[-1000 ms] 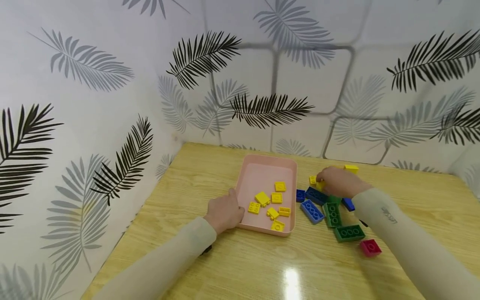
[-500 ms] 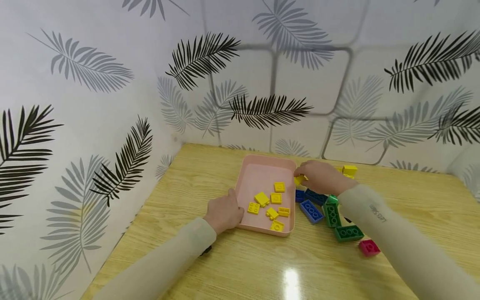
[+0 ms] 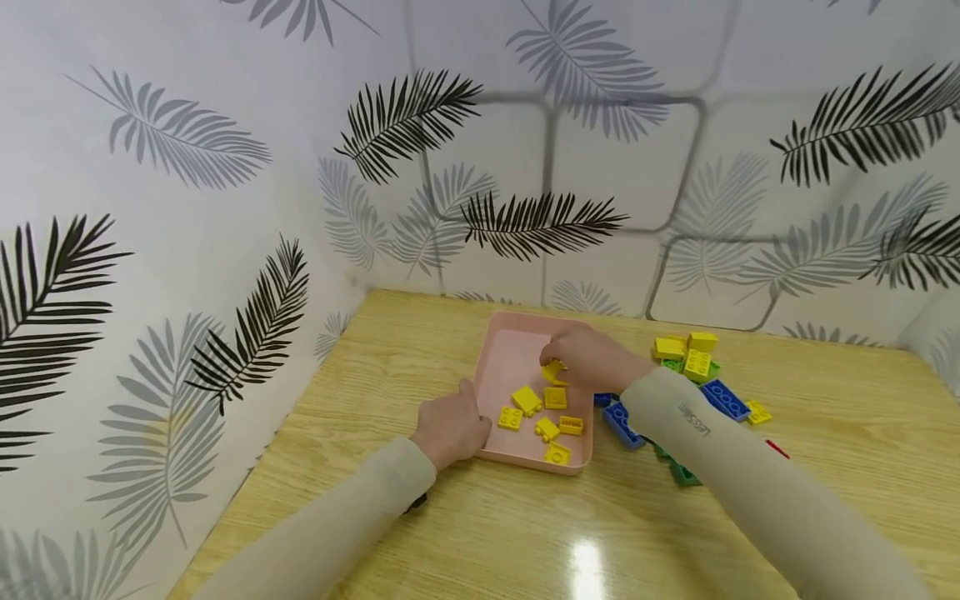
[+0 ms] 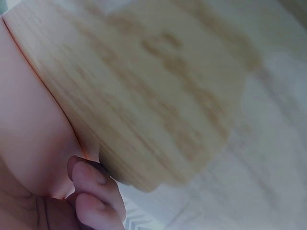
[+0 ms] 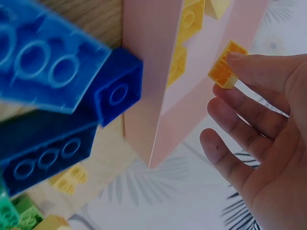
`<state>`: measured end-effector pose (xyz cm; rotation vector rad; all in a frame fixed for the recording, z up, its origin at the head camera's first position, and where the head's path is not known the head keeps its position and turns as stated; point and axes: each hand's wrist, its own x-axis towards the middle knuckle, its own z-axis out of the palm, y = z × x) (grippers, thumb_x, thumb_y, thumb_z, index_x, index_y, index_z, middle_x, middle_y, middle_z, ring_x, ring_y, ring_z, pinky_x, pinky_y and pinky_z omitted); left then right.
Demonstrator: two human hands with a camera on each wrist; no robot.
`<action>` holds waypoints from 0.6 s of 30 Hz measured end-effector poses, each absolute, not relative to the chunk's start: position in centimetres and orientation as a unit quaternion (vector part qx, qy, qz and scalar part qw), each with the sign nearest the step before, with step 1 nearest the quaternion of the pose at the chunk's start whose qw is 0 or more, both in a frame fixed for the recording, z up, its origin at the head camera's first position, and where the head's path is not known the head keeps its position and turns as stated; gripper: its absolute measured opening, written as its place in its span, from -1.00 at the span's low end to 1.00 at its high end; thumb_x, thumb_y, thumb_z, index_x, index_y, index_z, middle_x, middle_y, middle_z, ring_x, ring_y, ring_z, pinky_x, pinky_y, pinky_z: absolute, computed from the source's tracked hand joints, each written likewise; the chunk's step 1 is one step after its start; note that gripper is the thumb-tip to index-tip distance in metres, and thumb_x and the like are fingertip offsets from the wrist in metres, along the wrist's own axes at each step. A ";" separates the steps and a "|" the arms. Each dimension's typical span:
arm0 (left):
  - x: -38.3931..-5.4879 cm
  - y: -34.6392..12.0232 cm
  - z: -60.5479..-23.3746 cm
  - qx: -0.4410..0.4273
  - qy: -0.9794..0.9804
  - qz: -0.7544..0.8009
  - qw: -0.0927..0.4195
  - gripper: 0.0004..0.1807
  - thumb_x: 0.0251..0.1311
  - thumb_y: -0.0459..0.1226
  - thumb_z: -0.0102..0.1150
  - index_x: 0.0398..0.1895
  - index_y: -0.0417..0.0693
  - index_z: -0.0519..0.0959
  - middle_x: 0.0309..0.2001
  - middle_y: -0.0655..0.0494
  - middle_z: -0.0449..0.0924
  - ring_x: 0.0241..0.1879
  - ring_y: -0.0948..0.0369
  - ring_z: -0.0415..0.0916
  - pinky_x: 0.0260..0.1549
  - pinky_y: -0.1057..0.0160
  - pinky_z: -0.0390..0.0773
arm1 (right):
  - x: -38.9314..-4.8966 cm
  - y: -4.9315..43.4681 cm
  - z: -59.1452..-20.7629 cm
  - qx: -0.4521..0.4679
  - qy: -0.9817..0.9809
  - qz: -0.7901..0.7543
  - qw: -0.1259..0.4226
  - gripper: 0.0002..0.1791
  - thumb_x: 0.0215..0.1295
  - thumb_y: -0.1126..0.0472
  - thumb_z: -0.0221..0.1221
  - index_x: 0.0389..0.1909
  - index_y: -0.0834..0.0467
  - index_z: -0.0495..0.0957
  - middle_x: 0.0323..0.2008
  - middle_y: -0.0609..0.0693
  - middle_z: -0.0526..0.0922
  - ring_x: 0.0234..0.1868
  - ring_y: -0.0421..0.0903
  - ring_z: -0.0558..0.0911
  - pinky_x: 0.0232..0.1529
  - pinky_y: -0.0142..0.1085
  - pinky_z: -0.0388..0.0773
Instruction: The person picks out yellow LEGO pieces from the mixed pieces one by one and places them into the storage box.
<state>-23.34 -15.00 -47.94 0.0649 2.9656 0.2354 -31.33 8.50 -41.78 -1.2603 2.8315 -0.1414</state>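
Observation:
A pink tray [image 3: 508, 354] stands on the table with several yellow bricks [image 3: 527, 401] lying in it. At the tray's near left corner, my left hand [image 3: 452, 423] grips its wall; the left wrist view shows curled fingertips [image 4: 91, 177] against it. My right hand [image 3: 585, 360] is over the tray's right half. Between thumb and fingers it pinches a yellow toy building brick [image 5: 228, 64], seen clearly in the right wrist view. The other fingers of that hand are spread and loosely bent. The right forearm hides part of the brick pile.
Right of the tray lie blue bricks [image 3: 624, 427], a longer blue one [image 3: 724, 400], green bricks [image 3: 684, 473] and more yellow bricks [image 3: 697, 364]. A red sliver [image 3: 777, 449] shows beside the right sleeve. A patterned wall covering [image 3: 525, 267] rises behind the wooden table [image 3: 405, 342].
My right hand has moved left from the brick pile, across the tray's right wall and over the tray, carrying a yellow brick. My left hand stays on the tray's wall.

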 end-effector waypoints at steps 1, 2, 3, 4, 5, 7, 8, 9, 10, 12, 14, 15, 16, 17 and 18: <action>-23.4 -15.0 -48.0 0.021 0.993 0.077 0.084 -0.59 0.36 -0.02 -0.03 0.02 -0.16 0.33 -0.61 0.06 0.45 -0.67 0.14 0.41 -0.59 0.16 0.37 | -31.4 8.2 -41.9 -0.410 0.911 -0.044 0.016 -0.74 0.20 0.29 0.39 -0.07 0.08 0.73 -0.12 -0.03 0.74 -0.06 -0.06 0.65 0.08 -0.11 0.59; -23.4 -15.0 -48.0 0.020 0.993 0.077 0.086 -0.55 0.36 -0.02 -0.03 0.08 -0.18 0.33 -0.61 0.06 0.46 -0.67 0.14 0.41 -0.58 0.15 0.37 | -31.5 7.9 -42.0 -0.409 0.911 -0.044 0.019 -0.73 0.19 0.28 0.41 -0.07 0.08 0.73 -0.13 -0.04 0.74 -0.07 -0.07 0.65 0.09 -0.12 0.59; -23.4 -15.0 -48.0 0.019 0.993 0.078 0.089 -0.52 0.36 -0.02 -0.03 0.13 -0.20 0.32 -0.61 0.05 0.46 -0.66 0.13 0.42 -0.58 0.15 0.38 | -31.6 7.7 -42.1 -0.409 0.911 -0.043 0.023 -0.73 0.18 0.28 0.41 -0.07 0.08 0.73 -0.13 -0.04 0.75 -0.07 -0.07 0.66 0.09 -0.13 0.59; -23.4 -14.9 -48.1 0.018 0.993 0.077 0.091 -0.49 0.36 -0.02 -0.03 0.17 -0.21 0.31 -0.61 0.05 0.47 -0.66 0.13 0.42 -0.57 0.15 0.39 | -31.7 7.5 -42.2 -0.407 0.912 -0.043 0.028 -0.72 0.18 0.27 0.42 -0.06 0.08 0.73 -0.12 -0.04 0.75 -0.07 -0.07 0.66 0.09 -0.14 0.59; -23.5 -14.9 -48.1 0.017 0.993 0.078 0.093 -0.47 0.37 -0.01 -0.03 0.20 -0.22 0.30 -0.60 0.05 0.47 -0.65 0.13 0.42 -0.56 0.15 0.40 | -31.8 7.3 -42.3 -0.403 0.913 -0.041 0.034 -0.71 0.18 0.25 0.42 -0.06 0.08 0.73 -0.12 -0.04 0.75 -0.07 -0.08 0.67 0.09 -0.15 0.59; -23.5 -14.9 -48.2 0.017 0.992 0.080 0.098 -0.42 0.37 -0.01 -0.03 0.27 -0.23 0.28 -0.59 0.05 0.48 -0.64 0.13 0.43 -0.54 0.14 0.40 | -32.0 6.9 -42.6 -0.392 0.918 -0.038 0.053 -0.70 0.20 0.22 0.41 -0.03 0.07 0.72 -0.09 -0.05 0.74 -0.06 -0.10 0.67 0.08 -0.16 0.60; -23.6 -14.8 -48.2 0.017 0.991 0.081 0.100 -0.41 0.37 -0.01 -0.03 0.28 -0.24 0.27 -0.59 0.04 0.49 -0.64 0.13 0.44 -0.54 0.14 0.40 | -32.1 6.8 -42.8 -0.387 0.919 -0.037 0.061 -0.71 0.22 0.21 0.40 -0.02 0.06 0.71 -0.07 -0.05 0.74 -0.06 -0.10 0.67 0.07 -0.17 0.61; -23.6 -14.8 -48.2 0.017 0.991 0.082 0.102 -0.42 0.36 -0.01 -0.03 0.27 -0.23 0.27 -0.59 0.04 0.49 -0.64 0.13 0.44 -0.54 0.14 0.40 | -32.1 6.7 -42.9 -0.382 0.921 -0.036 0.069 -0.71 0.24 0.20 0.39 -0.01 0.06 0.71 -0.06 -0.05 0.74 -0.05 -0.10 0.67 0.06 -0.16 0.61; -23.6 -14.8 -48.3 0.018 0.991 0.081 0.103 -0.42 0.36 -0.01 -0.04 0.27 -0.23 0.27 -0.59 0.05 0.49 -0.64 0.13 0.44 -0.54 0.14 0.40 | -32.1 6.6 -43.0 -0.377 0.922 -0.037 0.077 -0.71 0.25 0.19 0.38 0.00 0.05 0.70 -0.05 -0.05 0.73 -0.05 -0.11 0.67 0.06 -0.16 0.61; -23.5 -14.8 -48.3 0.019 0.991 0.080 0.103 -0.42 0.36 -0.02 -0.04 0.26 -0.23 0.27 -0.59 0.05 0.49 -0.65 0.13 0.44 -0.54 0.15 0.40 | -32.2 6.5 -43.1 -0.366 0.925 -0.039 0.091 -0.71 0.28 0.19 0.35 0.03 0.03 0.69 -0.01 -0.05 0.72 -0.03 -0.11 0.66 0.05 -0.16 0.62; -23.5 -14.9 -48.2 0.021 0.992 0.079 0.100 -0.48 0.35 -0.02 -0.04 0.18 -0.21 0.30 -0.60 0.06 0.47 -0.66 0.13 0.43 -0.57 0.16 0.39 | -32.2 6.5 -43.1 -0.361 0.926 -0.042 0.098 -0.70 0.30 0.21 0.33 0.05 0.04 0.67 0.02 -0.04 0.71 -0.01 -0.10 0.67 0.04 -0.15 0.62; -23.5 -14.9 -48.2 0.022 0.992 0.077 0.097 -0.51 0.35 -0.02 -0.04 0.14 -0.20 0.30 -0.61 0.06 0.47 -0.67 0.14 0.42 -0.58 0.16 0.39 | -32.2 6.5 -43.1 -0.362 0.926 -0.041 0.098 -0.70 0.31 0.22 0.33 0.06 0.04 0.67 0.02 -0.03 0.70 -0.01 -0.09 0.67 0.04 -0.15 0.62; -23.4 -15.0 -48.2 0.023 0.992 0.076 0.093 -0.55 0.35 -0.03 -0.04 0.09 -0.19 0.31 -0.61 0.06 0.46 -0.68 0.14 0.41 -0.59 0.17 0.38 | -32.3 6.5 -43.1 -0.362 0.926 -0.043 0.099 -0.69 0.31 0.23 0.32 0.06 0.05 0.66 0.03 -0.02 0.70 0.00 -0.09 0.67 0.03 -0.15 0.63; -23.4 -15.0 -48.1 0.024 0.993 0.075 0.090 -0.58 0.35 -0.03 -0.03 0.03 -0.17 0.32 -0.62 0.06 0.45 -0.68 0.14 0.40 -0.61 0.17 0.38 | -32.3 6.5 -43.0 -0.363 0.926 -0.041 0.097 -0.69 0.31 0.24 0.32 0.06 0.06 0.66 0.03 -0.01 0.70 0.00 -0.08 0.67 0.03 -0.15 0.63; -23.4 -15.1 -48.1 0.025 0.993 0.072 0.088 -0.62 0.35 -0.03 -0.03 -0.02 -0.15 0.31 -0.62 0.07 0.44 -0.69 0.15 0.40 -0.62 0.17 0.38 | -32.3 6.6 -43.0 -0.365 0.925 -0.042 0.095 -0.70 0.31 0.25 0.31 0.06 0.08 0.66 0.03 0.00 0.70 0.00 -0.07 0.67 0.03 -0.15 0.63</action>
